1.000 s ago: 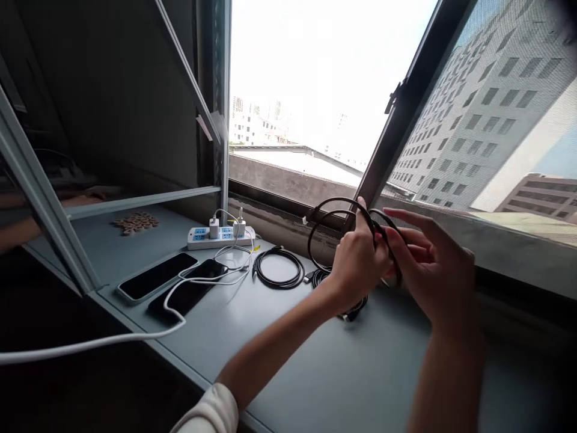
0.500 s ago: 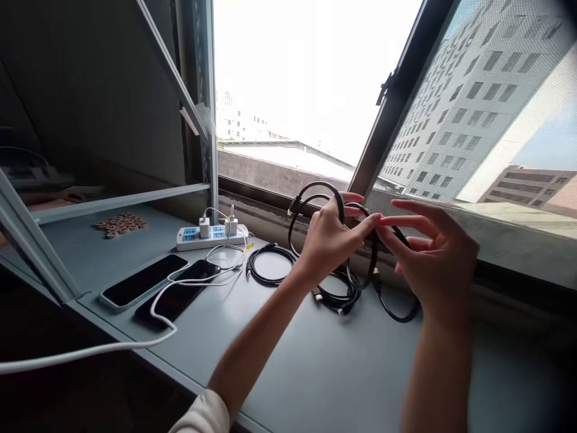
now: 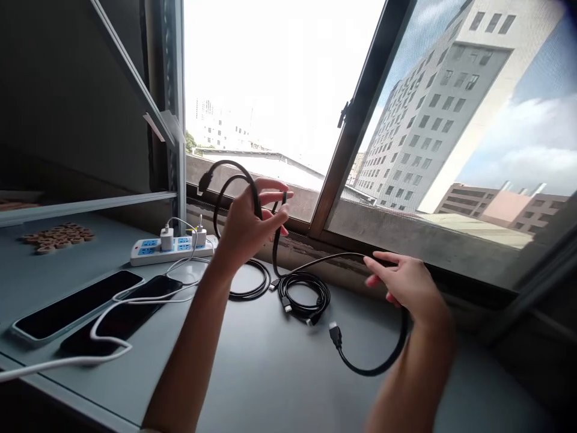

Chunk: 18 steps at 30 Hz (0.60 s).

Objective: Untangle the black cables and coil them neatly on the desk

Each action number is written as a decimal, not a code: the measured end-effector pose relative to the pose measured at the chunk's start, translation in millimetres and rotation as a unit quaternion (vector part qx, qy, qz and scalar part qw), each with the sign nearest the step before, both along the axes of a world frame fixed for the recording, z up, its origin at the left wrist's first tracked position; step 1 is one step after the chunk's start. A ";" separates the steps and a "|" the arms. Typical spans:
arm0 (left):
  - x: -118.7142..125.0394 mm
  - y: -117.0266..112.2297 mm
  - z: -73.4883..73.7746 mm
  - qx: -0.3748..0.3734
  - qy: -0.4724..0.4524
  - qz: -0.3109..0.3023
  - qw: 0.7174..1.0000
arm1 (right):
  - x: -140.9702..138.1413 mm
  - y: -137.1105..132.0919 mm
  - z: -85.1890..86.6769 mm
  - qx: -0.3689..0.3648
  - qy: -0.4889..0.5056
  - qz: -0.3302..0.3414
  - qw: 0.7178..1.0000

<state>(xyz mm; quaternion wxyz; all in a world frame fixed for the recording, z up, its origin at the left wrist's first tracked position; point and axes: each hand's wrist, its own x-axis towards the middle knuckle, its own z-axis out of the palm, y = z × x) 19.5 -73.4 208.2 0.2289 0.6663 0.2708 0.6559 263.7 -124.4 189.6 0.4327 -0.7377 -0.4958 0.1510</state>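
A black cable (image 3: 336, 257) with HDMI-like plugs stretches between both hands above the desk. My left hand (image 3: 255, 219) pinches one part of it, with loops arching over the wrist and one plug (image 3: 205, 181) sticking out at the upper left. To the right, my right hand (image 3: 403, 279) grips the same cable, fingers closed round it. The other plug (image 3: 335, 334) hangs from a curved length below that hand. Behind and below lies a coiled black cable (image 3: 288, 300) with its plugs showing. Another black coil (image 3: 256, 294) rests beside it, partly hidden by my left arm.
On the left, a power strip (image 3: 135, 255) holds two white chargers. Two phones, one in a pale case (image 3: 81, 304) and one dark (image 3: 126, 328), lie under a white cable (image 3: 97, 325). Small wooden pieces (image 3: 58, 236) are heaped farther left. A window frame (image 3: 356, 120) borders the desk.
My hands have moved apart, drawing the cable out between them. My right hand went lower, away from the left. The view has turned to the right.
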 end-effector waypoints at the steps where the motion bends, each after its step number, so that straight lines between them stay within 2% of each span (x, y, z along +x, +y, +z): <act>1: -1.6 -0.7 1.0 0.010 -0.007 0.002 1.000 | 2.9 0.3 -0.3 -0.017 0.015 -0.001 1.000; 3: -1.4 -1.7 2.4 0.027 -0.022 0.010 0.999 | 6.2 2.8 -1.4 -0.039 0.037 0.035 0.998; 5: 2.1 -2.3 2.7 0.042 -0.036 0.027 0.998 | 6.4 5.8 -1.8 -0.023 0.068 0.127 0.989; 8: 7.3 -3.0 2.0 0.051 -0.037 0.071 0.995 | 1.9 5.6 0.3 0.075 0.172 0.256 0.948; 10: 7.9 -3.4 1.3 0.041 -0.011 0.089 0.995 | -2.4 2.3 2.6 0.136 0.241 0.300 0.913; 13: 4.7 -3.0 0.3 0.024 0.039 0.106 0.993 | -8.0 0.1 4.7 0.187 0.305 0.316 0.879; 15: 2.2 -2.2 -0.2 0.029 0.069 0.156 0.985 | -10.2 3.3 5.6 0.226 0.346 0.298 0.860; 16: 1.4 -1.8 -0.4 0.035 0.081 0.189 0.978 | -10.7 6.1 6.1 0.252 0.372 0.292 0.844; 18: 1.0 -1.3 -0.6 0.048 0.092 0.239 0.965 | -10.1 12.2 7.6 0.297 0.435 0.307 0.793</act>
